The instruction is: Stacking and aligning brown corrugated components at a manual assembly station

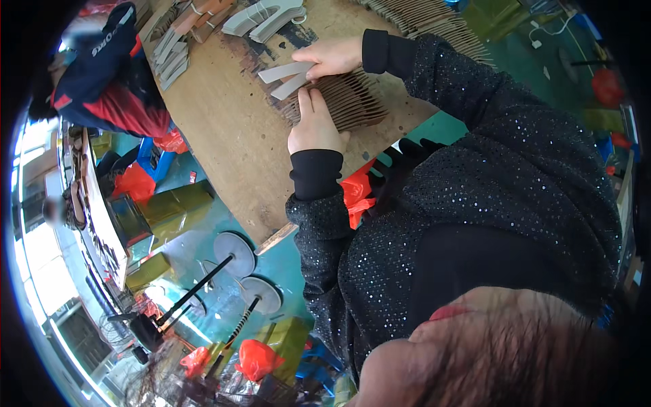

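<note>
My right hand is closed on a flat, pale forked piece, whose two prongs point left over the table. Below it on the table stands a close row of thin brown pieces, packed edge to edge. My left hand lies at the near left side of this row, its fingers stretched out toward the pale piece. The fingertips come close to the lower prong; whether they touch it I cannot tell. Both forearms are in black sleeves.
The wooden table carries banded white forked pieces at the far side and another long brown row at far right. A person in a dark and red jacket is at the left. Round-based metal stands and red bags are on the floor.
</note>
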The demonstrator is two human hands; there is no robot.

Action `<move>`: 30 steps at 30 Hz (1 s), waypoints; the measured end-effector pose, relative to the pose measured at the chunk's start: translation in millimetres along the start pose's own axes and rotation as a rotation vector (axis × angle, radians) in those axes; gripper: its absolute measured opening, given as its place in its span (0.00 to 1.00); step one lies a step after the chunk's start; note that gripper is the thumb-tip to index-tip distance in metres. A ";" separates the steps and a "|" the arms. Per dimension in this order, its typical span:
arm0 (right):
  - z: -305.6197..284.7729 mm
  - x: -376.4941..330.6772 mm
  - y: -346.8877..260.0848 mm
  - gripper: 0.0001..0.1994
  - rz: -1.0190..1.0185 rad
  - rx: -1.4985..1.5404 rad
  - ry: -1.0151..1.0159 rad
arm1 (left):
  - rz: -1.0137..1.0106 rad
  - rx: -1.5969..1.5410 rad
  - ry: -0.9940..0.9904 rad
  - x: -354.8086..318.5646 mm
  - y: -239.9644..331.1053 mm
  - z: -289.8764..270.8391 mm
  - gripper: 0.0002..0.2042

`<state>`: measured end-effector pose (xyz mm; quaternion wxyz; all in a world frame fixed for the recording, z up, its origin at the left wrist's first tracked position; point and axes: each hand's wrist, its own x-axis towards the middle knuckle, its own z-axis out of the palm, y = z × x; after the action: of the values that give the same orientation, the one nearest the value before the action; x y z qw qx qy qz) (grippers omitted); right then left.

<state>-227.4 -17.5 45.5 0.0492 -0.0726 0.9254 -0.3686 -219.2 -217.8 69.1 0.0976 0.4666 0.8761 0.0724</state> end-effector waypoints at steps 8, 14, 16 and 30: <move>3.8 -7.9 -0.8 0.15 -0.140 -0.128 0.077 | 0.013 0.035 0.009 -0.5 -1.1 5.0 0.42; 10.8 -8.0 -5.0 0.14 -0.144 -0.247 0.181 | 0.029 0.006 0.039 -0.6 -2.8 7.7 0.43; 7.9 -4.0 -0.6 0.13 -0.152 -0.251 0.243 | 0.048 0.009 0.048 -1.7 -3.6 7.7 0.43; 9.9 -12.2 -11.0 0.09 -0.011 -0.250 0.075 | 0.033 -0.011 0.032 1.2 -3.0 3.0 0.41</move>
<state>-212.9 -30.0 46.4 0.0031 -0.0694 0.9650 -0.2531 -221.5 -218.4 65.5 0.0850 0.4795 0.8692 0.0861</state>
